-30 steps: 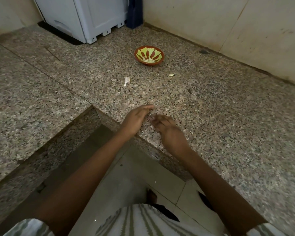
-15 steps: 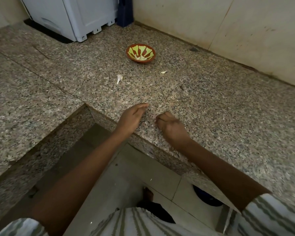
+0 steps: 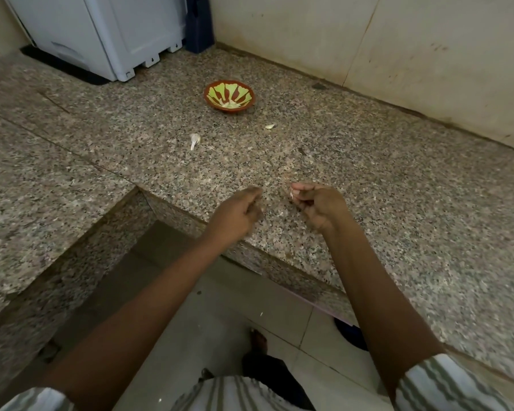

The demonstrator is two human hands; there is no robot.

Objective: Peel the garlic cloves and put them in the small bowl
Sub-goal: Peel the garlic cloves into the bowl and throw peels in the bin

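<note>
Nothing readable is showing here: no text, label, brand, number or sign is appearing legibly on anything in view.
</note>
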